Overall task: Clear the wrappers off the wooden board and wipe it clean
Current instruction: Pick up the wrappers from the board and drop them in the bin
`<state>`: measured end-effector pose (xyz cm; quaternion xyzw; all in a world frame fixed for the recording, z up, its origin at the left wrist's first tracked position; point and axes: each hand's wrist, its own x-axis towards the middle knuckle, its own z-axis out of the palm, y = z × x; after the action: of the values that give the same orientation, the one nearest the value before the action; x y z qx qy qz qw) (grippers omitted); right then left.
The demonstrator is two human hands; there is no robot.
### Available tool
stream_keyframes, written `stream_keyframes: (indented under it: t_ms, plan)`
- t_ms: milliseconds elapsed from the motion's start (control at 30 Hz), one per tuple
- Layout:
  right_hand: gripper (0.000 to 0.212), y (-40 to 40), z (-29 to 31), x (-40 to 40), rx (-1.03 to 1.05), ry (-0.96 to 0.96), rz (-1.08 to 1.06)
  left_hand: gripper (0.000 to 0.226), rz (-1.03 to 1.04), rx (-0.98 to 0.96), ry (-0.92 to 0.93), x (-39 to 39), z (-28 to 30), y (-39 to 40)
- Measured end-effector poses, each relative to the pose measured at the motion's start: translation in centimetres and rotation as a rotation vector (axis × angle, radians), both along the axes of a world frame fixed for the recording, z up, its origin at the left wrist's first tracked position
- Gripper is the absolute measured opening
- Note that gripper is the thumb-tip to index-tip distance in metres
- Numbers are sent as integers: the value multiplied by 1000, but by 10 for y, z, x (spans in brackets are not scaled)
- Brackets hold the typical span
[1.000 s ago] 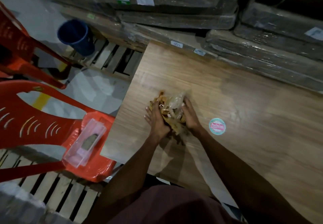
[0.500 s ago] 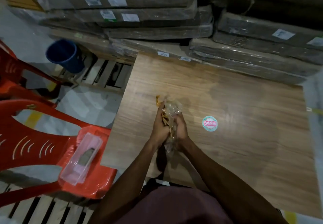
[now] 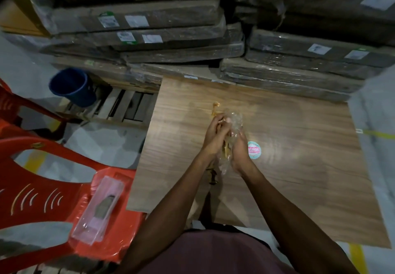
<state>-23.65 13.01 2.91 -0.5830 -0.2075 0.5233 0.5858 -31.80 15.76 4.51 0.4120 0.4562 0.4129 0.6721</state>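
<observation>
both hands, the left hand [image 3: 214,133] and right hand [image 3: 239,149], close around the bunched wrappers [image 3: 232,124] (clear plastic with yellow bits), held just above the wooden board [image 3: 299,145] beside a round sticker [image 3: 254,150].

a red plastic chair [image 3: 49,190] is seen at the lower left, and a clear plastic package [image 3: 99,209] holding a dark object is laid on its seat. a second red chair [image 3: 12,107] is partly shown behind it at the left edge. a dark blue bucket [image 3: 72,86] is tilted against a wooden pallet [image 3: 121,107], whose slats are exposed beside it. flat cardboard boxes [image 3: 149,29] wrapped in clear film are stacked across the top, and white labels [image 3: 136,21] are stuck to their sides. a further stack of wrapped boxes [image 3: 310,59] is placed at the upper right. yellow tape lines [image 3: 355,258] are marked on the pale floor.
</observation>
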Motion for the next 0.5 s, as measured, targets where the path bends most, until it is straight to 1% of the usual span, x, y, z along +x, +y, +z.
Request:
stream_keyframes:
  t_ms: [67, 100, 167, 233, 300, 367, 400, 433, 500]
  plan:
    - [53, -14, -7, 4, -3, 14, -14, 51, -16, 25, 131, 9, -7, -9]
    - [60, -23, -10, 2, -47, 32, -37, 53, -25, 34, 173, 11, -12, -15]
    - [64, -38, -23, -1, -92, 38, -79, 58, -31, 71, 233, 11, -30, -29]
    - [55, -52, -40, -6, -105, -63, -101, 75, -28, 83, 296, 6, -49, -43]
    - [39, -62, -57, -13, -77, -179, -120, 91, -47, 92, 455, -2, -61, -51]
    - [32, -70, -77, -24, -99, -261, -115, 95, -111, 87, 638, -13, -76, -56]
    - [29, -72, -87, -29, -135, -290, -110, 93, -152, 99, 694, -19, -87, -59]
    - [27, -73, -90, -35, -135, -275, -115, 92, -195, 105, 718, -26, -93, -62]
    - [26, -79, -95, -47, -121, -194, -150, 94, -220, 103, 692, -35, -107, -66]
